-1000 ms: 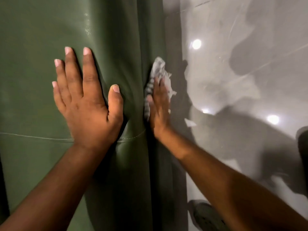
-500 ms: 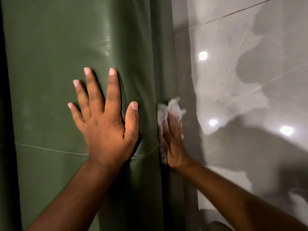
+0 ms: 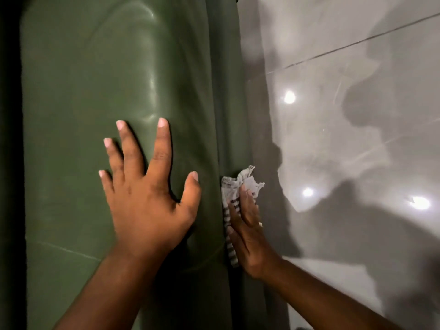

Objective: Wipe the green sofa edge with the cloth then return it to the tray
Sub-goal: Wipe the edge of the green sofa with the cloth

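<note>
The green leather sofa (image 3: 100, 96) fills the left two thirds of the view, and its edge (image 3: 226, 91) runs top to bottom near the middle. My left hand (image 3: 150, 198) lies flat on the sofa top with fingers spread and holds nothing. My right hand (image 3: 247, 232) presses a white cloth with dark stripes (image 3: 232, 186) against the sofa's side. The cloth bunches above my fingertips and trails under my palm. No tray is in view.
A glossy grey tiled floor (image 3: 357, 115) lies to the right of the sofa, with light reflections and dark shadows on it. A dark gap (image 3: 10, 163) runs down the far left border of the sofa.
My right hand and the cloth have slid along the sofa edge toward me. The view has shifted, so both hands sit lower in the frame. My left hand stays flat on the sofa.
</note>
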Demonstrator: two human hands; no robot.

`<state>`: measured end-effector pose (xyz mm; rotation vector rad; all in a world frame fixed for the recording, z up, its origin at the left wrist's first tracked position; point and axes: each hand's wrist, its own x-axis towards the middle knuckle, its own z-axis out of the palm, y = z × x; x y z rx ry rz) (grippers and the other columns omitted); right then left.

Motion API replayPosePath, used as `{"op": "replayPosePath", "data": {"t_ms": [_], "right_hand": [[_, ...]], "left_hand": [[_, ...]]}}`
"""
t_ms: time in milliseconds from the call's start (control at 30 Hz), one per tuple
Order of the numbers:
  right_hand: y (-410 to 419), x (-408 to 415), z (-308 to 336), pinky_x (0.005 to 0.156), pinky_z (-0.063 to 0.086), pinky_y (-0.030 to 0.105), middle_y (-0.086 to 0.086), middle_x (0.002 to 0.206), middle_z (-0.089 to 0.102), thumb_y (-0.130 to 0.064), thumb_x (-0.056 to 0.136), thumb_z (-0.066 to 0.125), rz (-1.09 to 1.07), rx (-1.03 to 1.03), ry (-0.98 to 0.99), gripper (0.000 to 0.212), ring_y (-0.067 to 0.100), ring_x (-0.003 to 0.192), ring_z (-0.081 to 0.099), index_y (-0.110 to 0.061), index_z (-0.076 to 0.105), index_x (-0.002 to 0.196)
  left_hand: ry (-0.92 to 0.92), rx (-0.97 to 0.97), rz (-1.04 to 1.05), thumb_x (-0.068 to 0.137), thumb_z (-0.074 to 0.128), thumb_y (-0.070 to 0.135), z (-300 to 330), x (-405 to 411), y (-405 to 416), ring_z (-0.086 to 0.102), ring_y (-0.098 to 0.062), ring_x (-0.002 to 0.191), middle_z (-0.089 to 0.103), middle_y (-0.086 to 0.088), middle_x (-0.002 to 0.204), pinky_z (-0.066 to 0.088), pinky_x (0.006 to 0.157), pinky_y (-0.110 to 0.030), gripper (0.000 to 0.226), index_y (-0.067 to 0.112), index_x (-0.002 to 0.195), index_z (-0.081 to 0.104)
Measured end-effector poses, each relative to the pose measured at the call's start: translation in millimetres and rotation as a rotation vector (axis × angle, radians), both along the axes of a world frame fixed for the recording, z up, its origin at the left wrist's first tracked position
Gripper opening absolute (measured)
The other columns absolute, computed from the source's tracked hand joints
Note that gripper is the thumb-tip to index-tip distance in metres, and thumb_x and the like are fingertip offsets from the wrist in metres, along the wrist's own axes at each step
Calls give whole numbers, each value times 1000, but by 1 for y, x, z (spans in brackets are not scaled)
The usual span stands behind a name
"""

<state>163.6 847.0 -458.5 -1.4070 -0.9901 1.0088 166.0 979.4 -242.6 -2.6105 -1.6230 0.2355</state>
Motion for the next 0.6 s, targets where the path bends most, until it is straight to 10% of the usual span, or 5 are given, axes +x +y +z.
{"op": "replayPosePath", "data": {"t_ms": [300, 600], "right_hand": [[209, 129, 7, 118, 16, 62, 20, 161, 10, -51, 93, 21, -229, -71, -9, 61, 38, 149, 8, -26, 15, 148], [113, 71, -3, 119, 7, 63, -21, 160, -15, -70, 92, 13, -111, 7, 63, 49, 18, 151, -9, -64, 1, 139]], "left_hand": [[104, 12, 37, 75, 46, 65, -5, 39, 35, 7, -54, 148, -5, -23, 165, 25, 111, -70, 93, 46, 153, 0], [84, 5, 22, 81, 52, 67, -3, 117, 146, 3, -52, 149, -6, -21, 165, 17, 117, -64, 91, 52, 151, -4]]}}
